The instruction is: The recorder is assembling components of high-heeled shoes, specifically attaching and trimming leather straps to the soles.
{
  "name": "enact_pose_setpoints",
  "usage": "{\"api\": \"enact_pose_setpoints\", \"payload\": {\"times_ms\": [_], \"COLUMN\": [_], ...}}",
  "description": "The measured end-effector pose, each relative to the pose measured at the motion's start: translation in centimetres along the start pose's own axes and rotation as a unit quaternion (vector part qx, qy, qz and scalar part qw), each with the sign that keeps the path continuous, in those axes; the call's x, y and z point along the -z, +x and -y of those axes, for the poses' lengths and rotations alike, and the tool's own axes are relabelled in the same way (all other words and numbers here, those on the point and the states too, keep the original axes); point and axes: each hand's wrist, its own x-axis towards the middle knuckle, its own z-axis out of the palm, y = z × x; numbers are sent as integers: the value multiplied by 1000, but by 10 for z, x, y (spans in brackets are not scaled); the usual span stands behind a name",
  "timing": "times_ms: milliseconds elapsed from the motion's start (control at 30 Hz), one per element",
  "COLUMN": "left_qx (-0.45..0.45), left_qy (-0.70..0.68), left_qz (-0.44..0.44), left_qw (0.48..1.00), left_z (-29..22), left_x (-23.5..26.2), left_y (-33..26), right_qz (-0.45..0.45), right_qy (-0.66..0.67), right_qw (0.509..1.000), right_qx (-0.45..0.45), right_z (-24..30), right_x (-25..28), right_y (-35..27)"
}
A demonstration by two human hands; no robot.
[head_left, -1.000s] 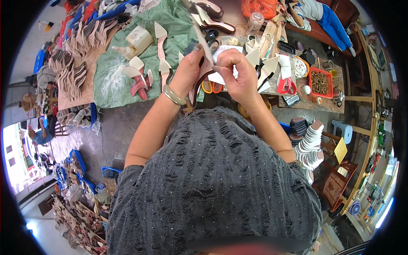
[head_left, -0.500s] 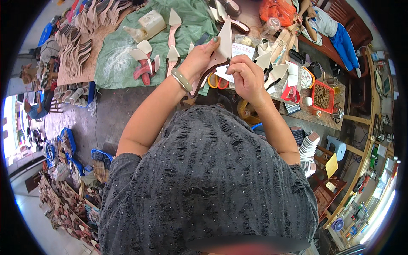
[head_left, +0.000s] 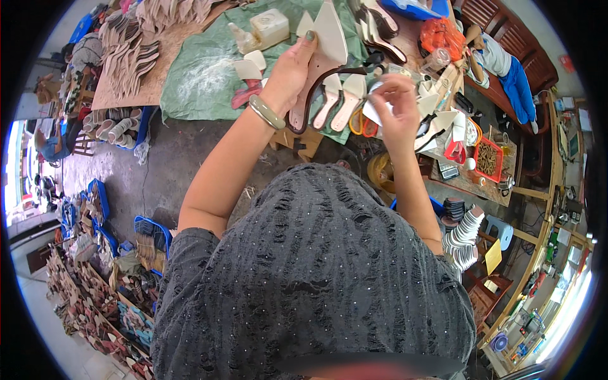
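Right hand shifts away from shoe sole, now apart to its right; blurred fingers curl, grip impossible to tell. Left hand clamps sole, cream toe pointing forward, above green sheet on surface.

place: shoemaking workshop | evidence: held shoe piece, stacked curved pieces, heaped shoe parts, worktable

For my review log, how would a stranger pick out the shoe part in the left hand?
Find the crumpled green sheet, then the bare left hand over it. That hand grips the pointed, cream-and-pink shoe sole with dark brown edging. Only it is held; similar pointed soles lie nearby.
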Motion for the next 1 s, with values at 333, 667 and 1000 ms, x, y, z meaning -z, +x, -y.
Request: {"api": "enact_pose_setpoints", "payload": {"times_ms": [333, 667, 1000], "left_qx": [-118, -29, -191], "left_qy": [249, -97, -219], "left_qz": [-33, -82, -364], "left_qw": [961, 991, 885], "left_z": [-40, -50, -55], "left_x": [109, 203, 450], "left_y": [-72, -133, -133], "right_qz": [282, 346, 394], "right_qy": [-299, -370, -334], "right_qw": [911, 845, 832], "right_qx": [-26, 168, 204], "right_z": [39, 48, 80], "right_x": [-126, -219, -240], "right_y": [21, -24, -107]}}
